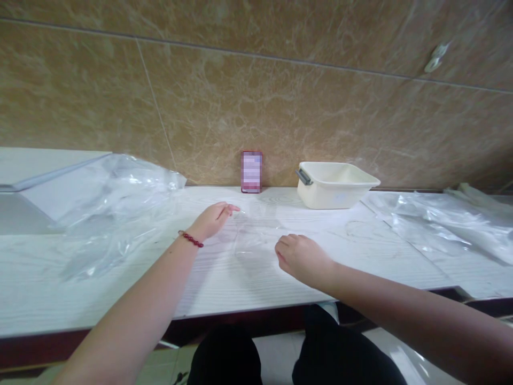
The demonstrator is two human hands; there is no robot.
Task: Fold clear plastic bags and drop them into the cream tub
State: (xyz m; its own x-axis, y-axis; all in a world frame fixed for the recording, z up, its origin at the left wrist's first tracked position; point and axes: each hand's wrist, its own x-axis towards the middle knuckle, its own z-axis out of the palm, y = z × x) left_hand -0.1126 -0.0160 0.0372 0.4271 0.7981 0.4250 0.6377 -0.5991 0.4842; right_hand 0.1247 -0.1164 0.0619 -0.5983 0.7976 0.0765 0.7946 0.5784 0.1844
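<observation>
A small clear plastic bag (pixel 256 240) lies between my hands on the white wood-grain table, its outline faint. My left hand (pixel 214 220), with a red bead bracelet at the wrist, has its thumb and fingers pinched together at the bag's far left corner. At the bag's right side, the fingers of my right hand (pixel 302 259) are curled closed on its edge. The exact grip of the right fingertips is hidden beneath the hand.
A phone (pixel 251 172) leans upright against the brown tiled wall. Right of it stands a cream plastic tub (pixel 336 192) with a grey handle. Clear plastic bags (pixel 120 214) are heaped beside a white box (pixel 76 192) at left; more plastic (pixel 436 219) lies at right.
</observation>
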